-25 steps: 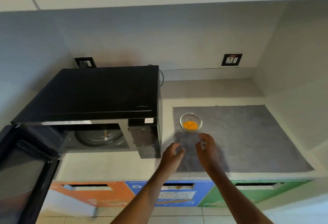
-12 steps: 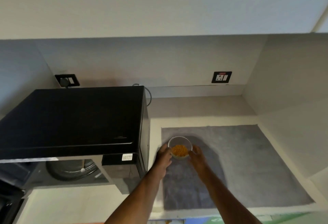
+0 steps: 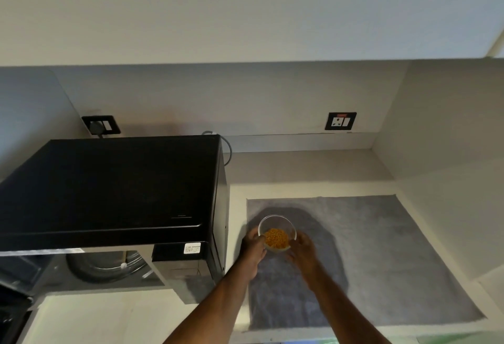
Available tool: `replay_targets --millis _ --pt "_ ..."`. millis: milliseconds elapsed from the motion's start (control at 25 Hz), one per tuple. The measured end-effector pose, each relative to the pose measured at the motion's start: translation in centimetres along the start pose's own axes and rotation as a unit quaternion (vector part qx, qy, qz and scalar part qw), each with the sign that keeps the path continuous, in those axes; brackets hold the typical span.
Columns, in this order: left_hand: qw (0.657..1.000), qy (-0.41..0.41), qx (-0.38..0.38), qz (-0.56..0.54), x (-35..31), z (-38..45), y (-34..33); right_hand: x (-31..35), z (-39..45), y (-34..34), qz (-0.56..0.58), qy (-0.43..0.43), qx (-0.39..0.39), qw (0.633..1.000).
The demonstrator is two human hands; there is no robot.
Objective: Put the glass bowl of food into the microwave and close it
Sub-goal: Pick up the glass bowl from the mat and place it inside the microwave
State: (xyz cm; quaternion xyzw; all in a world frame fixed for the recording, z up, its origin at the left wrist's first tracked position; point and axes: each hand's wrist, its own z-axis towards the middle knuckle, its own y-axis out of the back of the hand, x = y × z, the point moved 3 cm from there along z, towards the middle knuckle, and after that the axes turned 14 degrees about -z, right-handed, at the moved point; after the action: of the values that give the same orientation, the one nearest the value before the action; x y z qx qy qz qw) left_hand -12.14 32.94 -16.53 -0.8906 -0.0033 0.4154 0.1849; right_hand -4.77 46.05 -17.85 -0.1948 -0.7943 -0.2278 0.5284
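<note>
Glass, one bowl [image 3: 276,227] of orange food [image 3: 276,238] sits on the single grey mat [image 3: 381,262], right of the one black microwave [image 3: 109,188], whose door hangs open; my left hand [image 3: 252,248] and right hand [image 3: 305,251] cup its two sides; two wall sockets [image 3: 340,121] behind

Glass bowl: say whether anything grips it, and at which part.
The glass bowl of orange food is held by both hands: the left hand on its left side wall, the right hand on its right side wall.
</note>
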Motion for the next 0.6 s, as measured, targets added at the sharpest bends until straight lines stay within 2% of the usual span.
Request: replay_targets --millis 280,440,600 --pt "0.995 -0.055 -0.020 0.081 2.2 -3.5 1.5 -2.7 -4.4 -0.1 0.069 -0.049 -0.070 0.994" --pt "0.992 -0.061 -0.012 0.111 4.0 -6.9 3.8 -4.1 -9.3 -0.6 0.053 -0.063 -0.122 0.989" --pt "0.991 -0.070 -0.007 0.114 5.2 -11.3 7.3 -4.9 -15.4 -2.4 0.053 -0.060 -0.131 0.988"
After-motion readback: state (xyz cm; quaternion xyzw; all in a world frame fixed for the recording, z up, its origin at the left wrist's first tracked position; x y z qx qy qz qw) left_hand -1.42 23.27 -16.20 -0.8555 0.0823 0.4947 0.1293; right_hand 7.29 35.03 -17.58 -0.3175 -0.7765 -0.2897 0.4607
